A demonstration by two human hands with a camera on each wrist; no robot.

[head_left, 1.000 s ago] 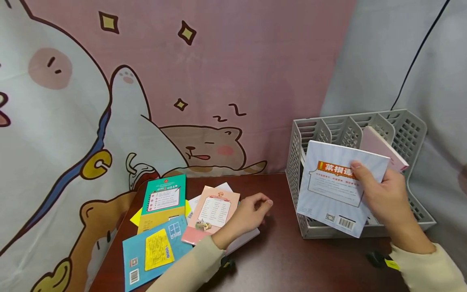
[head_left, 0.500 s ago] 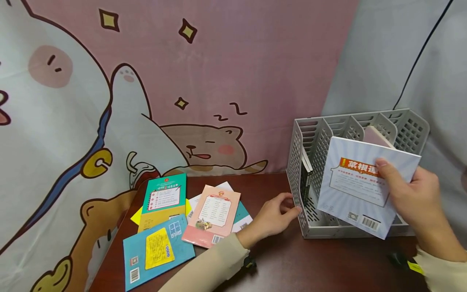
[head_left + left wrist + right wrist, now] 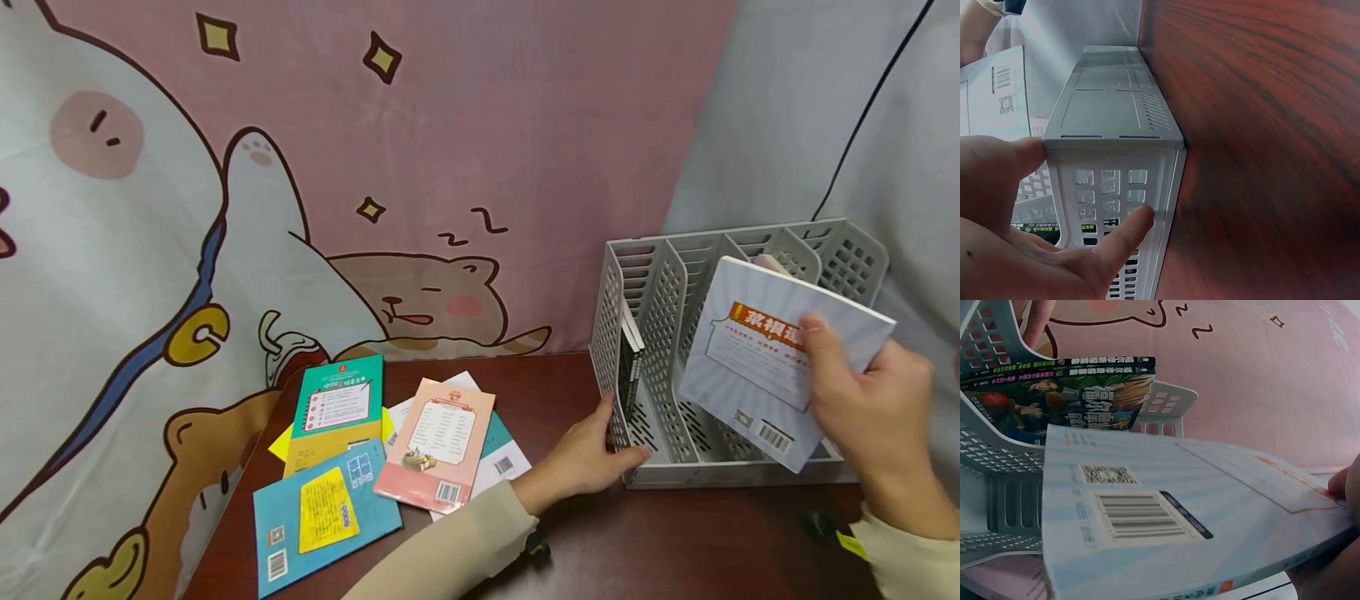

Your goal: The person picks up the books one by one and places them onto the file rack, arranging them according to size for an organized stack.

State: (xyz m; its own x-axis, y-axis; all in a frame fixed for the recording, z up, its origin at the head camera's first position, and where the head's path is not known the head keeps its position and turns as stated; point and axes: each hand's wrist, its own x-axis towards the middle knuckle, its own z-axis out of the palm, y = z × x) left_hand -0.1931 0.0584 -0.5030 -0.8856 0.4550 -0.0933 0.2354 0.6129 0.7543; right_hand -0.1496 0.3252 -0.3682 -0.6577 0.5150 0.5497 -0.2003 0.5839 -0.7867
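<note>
Right hand [image 3: 873, 408]: pinching pale blue book [image 3: 761, 354], thumb on printed cover
Pale blue book: tilted, left of right hand; over or before grey rack [image 3: 720, 477], can't tell which
Left hand [image 3: 581, 458]: spread, thumb touching rack corner
Dark books [image 3: 1066, 400]: standing in rack, just past left hand
Salmon book [image 3: 435, 446]: left of left hand

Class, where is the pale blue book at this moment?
In the head view, the pale blue book is on the right, held by the right hand in front of the gray file rack.
</note>
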